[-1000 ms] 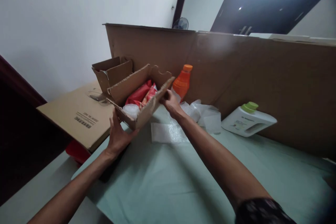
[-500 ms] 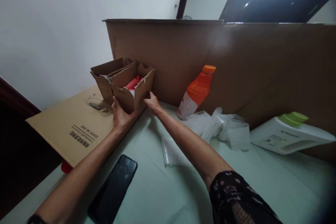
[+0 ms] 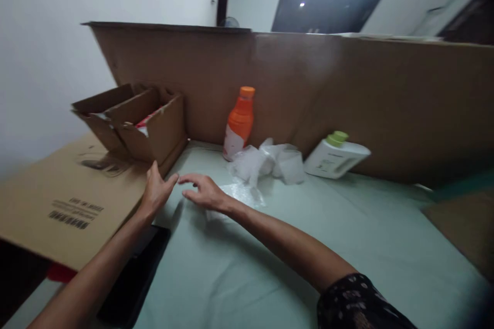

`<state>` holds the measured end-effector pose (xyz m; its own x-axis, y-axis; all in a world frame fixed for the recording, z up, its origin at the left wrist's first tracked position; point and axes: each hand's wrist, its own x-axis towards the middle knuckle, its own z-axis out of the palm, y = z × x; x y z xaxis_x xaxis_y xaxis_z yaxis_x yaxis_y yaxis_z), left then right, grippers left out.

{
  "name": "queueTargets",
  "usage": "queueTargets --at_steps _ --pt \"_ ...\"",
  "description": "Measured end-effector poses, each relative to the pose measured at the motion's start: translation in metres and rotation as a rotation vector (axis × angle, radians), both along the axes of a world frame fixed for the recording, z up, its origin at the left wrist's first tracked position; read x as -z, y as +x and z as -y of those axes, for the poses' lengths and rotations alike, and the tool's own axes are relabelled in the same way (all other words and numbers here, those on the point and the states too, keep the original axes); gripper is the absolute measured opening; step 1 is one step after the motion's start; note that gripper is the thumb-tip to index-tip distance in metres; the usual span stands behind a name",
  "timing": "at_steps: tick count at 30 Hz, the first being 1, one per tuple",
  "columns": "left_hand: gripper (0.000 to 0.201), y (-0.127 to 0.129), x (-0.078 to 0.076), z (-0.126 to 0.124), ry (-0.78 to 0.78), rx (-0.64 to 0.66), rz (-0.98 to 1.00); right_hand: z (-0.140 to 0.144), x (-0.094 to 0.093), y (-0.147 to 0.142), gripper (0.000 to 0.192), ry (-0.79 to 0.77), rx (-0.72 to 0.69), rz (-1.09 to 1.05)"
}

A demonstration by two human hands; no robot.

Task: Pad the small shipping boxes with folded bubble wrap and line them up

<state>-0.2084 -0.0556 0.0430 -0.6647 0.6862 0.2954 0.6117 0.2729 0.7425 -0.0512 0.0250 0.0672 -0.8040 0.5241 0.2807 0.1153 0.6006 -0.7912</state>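
My left hand [image 3: 156, 190] is open, thumb apart from the fingers, just in front of the small open cardboard boxes [image 3: 165, 126]. My right hand [image 3: 204, 191] hovers over the pale green tabletop [image 3: 239, 262] with fingers apart and nothing in them. The two boxes stand side by side on a large flat carton [image 3: 50, 190]; a red packet [image 3: 146, 119] shows inside the nearer one. Behind my right hand lies clear bubble wrap [image 3: 266, 162], with an orange-capped bottle [image 3: 241, 121] beside it. A dark phone [image 3: 135, 277] lies under my left forearm, partly hidden.
A tall cardboard panel [image 3: 328, 87] stands along the back of the table. A white jug with a green cap [image 3: 335, 159] leans against it. At the right edge, a brown cardboard piece [image 3: 463, 221] and a blurred teal shape are visible.
Both hands have let go of the cardboard box and drawn back from it. My view has turned right, so the boxes, bottle and jug appear further left.
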Motion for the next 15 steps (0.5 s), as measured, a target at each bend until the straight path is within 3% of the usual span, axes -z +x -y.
queueTargets --at_steps 3,5,7,9,11,13,15 --pt "0.077 0.045 0.013 0.04 -0.029 0.238 0.066 0.006 -0.004 0.099 0.022 0.074 0.145 0.033" --pt "0.066 0.077 0.019 0.062 -0.085 0.412 0.089 -0.011 -0.014 0.154 0.025 0.119 0.32 0.047" --pt "0.057 0.107 0.021 0.07 -0.145 0.531 0.074 -0.039 -0.028 0.187 0.033 0.161 0.485 0.055" --pt "0.054 0.132 0.02 0.062 -0.17 0.572 0.0 -0.068 -0.04 0.194 0.05 0.195 0.584 0.057" --pt "0.058 0.149 0.017 0.042 -0.19 0.529 -0.136 -0.092 -0.048 0.184 0.067 0.212 0.62 0.046" --pt "0.061 0.157 0.015 0.018 -0.255 0.428 -0.284 -0.108 -0.053 0.169 0.062 0.205 0.623 0.025" --pt "0.063 0.158 0.015 -0.001 -0.337 0.333 -0.373 -0.12 -0.057 0.163 0.041 0.176 0.632 -0.01"
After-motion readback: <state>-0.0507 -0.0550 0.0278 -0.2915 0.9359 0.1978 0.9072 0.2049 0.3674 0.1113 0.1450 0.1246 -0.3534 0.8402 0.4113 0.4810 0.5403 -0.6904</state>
